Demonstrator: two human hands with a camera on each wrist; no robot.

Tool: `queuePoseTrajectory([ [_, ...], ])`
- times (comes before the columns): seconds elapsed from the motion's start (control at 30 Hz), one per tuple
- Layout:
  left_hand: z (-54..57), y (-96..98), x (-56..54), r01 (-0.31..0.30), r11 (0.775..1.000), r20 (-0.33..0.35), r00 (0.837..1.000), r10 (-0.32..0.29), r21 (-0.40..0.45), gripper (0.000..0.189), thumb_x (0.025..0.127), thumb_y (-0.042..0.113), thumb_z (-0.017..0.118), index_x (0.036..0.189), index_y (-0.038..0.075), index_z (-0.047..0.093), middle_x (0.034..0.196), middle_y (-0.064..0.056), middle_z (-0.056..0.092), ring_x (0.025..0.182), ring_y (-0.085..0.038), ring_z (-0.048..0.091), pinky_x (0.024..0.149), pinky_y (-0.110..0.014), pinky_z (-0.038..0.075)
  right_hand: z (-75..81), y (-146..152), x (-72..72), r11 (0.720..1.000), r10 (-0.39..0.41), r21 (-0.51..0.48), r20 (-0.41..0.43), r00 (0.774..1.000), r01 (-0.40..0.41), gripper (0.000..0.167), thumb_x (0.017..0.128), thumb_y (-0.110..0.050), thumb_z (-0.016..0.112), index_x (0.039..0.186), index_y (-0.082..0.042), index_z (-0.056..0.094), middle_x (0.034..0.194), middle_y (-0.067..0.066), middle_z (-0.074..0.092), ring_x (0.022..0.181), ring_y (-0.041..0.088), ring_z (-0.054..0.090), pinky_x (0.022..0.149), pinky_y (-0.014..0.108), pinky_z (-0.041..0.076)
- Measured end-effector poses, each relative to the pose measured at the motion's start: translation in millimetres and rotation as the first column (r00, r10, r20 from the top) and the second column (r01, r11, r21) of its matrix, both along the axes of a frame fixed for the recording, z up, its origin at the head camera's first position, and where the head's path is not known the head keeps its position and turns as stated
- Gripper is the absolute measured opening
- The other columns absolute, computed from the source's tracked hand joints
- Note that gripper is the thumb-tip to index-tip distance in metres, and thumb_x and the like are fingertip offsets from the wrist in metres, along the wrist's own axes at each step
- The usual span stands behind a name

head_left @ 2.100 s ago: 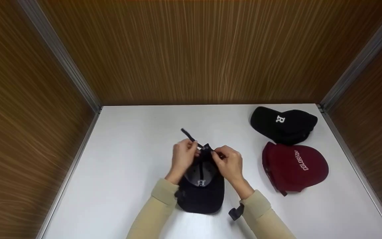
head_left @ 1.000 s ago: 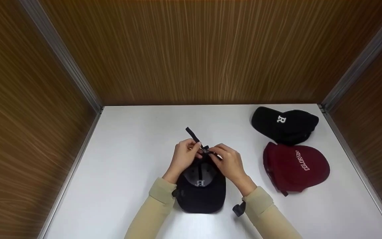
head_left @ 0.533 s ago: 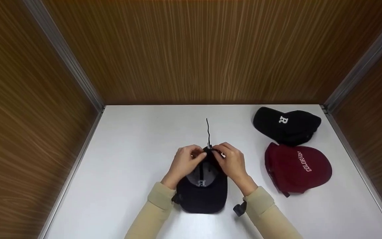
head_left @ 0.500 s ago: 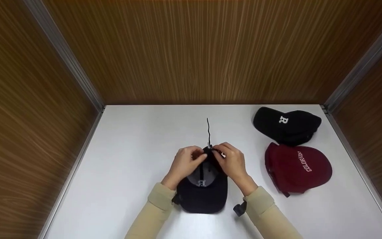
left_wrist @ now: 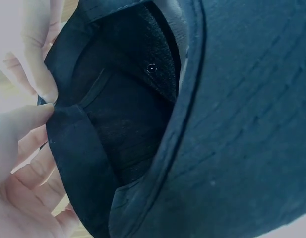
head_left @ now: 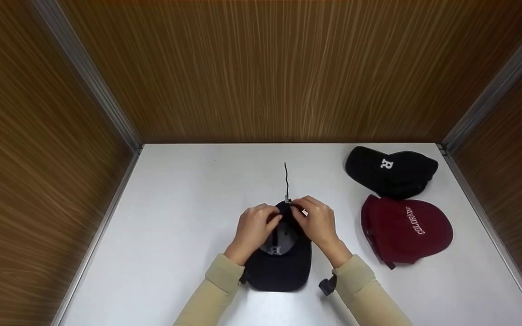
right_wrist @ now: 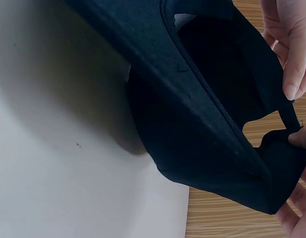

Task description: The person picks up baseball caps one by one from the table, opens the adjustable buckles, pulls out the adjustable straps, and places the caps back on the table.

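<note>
In the head view, a navy baseball cap (head_left: 280, 276) lies brim toward me, its inside facing up. My left hand (head_left: 254, 226) pinches the left side of its back edge between thumb and fingers. On the other side of the back opening, my right hand (head_left: 319, 222) pinches the edge near the strap's fastening. A thin dark strap (head_left: 286, 179) juts away from the cap, beyond both hands. The left wrist view shows my left thumb (left_wrist: 36, 116) on the sweatband edge. In the right wrist view, a narrow band (right_wrist: 290, 116) bridges the gap between the hands.
A black cap (head_left: 406, 170) with a white R lies at the back right of the white table (head_left: 175, 217). Touching it in front is a maroon cap (head_left: 417, 235) lettered COLORADO. Wood-grain panels (head_left: 279, 72) enclose the back and sides.
My left hand has let go of the strap and shifted down to the cap's back edge. The strap has swung from pointing up-left to nearly straight away. My right hand stays near the fastening.
</note>
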State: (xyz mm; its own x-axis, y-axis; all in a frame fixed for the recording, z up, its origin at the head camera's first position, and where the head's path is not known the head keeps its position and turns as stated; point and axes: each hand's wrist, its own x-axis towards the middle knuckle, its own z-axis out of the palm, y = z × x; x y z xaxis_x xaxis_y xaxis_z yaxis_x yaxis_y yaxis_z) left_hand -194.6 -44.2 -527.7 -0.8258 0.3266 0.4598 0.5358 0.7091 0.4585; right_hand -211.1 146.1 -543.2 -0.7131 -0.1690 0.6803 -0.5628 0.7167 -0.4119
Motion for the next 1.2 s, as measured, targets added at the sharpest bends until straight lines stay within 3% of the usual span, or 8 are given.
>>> queuePoseTrajectory([
  [0.43, -3.3, 1.3, -0.7, -0.031, 0.999, -0.078, 0.997, 0.029, -0.030, 0.007, 0.091, 0.018, 0.071, 0.089, 0.011, 0.073, 0.085, 0.000, 0.069, 0.077, -0.018, 0.066, 0.069, -0.038, 0.052, -2.4, 4.1, -0.9, 0.997, -0.049, 0.053, -0.020, 0.999, 0.050, 0.006, 0.078, -0.009, 0.080, 0.083, -0.009, 0.076, 0.077, 0.000, 0.070, 0.066, 0.016, 0.066, 0.055, 0.036, 0.052],
  [1.07, -1.9, -6.8, 3.7, -0.046, 0.999, -0.108, 0.993, 0.044, -0.021, 0.005, 0.089, 0.015, 0.071, 0.087, 0.010, 0.073, 0.084, 0.000, 0.069, 0.074, -0.017, 0.066, 0.068, -0.037, 0.052, -3.1, 9.4, -3.8, 0.992, -0.112, -0.055, 0.026, 0.993, 0.113, 0.007, 0.077, -0.010, 0.079, 0.084, -0.010, 0.079, 0.076, 0.002, 0.072, 0.063, 0.017, 0.067, 0.054, 0.039, 0.052],
  [1.2, -0.9, -4.3, 2.3, -0.051, 0.998, -0.094, 0.994, 0.048, -0.025, 0.007, 0.090, 0.016, 0.071, 0.093, 0.010, 0.073, 0.088, -0.001, 0.070, 0.077, -0.018, 0.067, 0.070, -0.038, 0.053, -1.3, 8.3, -3.6, 0.992, -0.105, -0.067, 0.031, 0.994, 0.106, 0.006, 0.078, -0.009, 0.079, 0.084, -0.009, 0.079, 0.076, 0.002, 0.073, 0.063, 0.017, 0.067, 0.054, 0.038, 0.052],
])
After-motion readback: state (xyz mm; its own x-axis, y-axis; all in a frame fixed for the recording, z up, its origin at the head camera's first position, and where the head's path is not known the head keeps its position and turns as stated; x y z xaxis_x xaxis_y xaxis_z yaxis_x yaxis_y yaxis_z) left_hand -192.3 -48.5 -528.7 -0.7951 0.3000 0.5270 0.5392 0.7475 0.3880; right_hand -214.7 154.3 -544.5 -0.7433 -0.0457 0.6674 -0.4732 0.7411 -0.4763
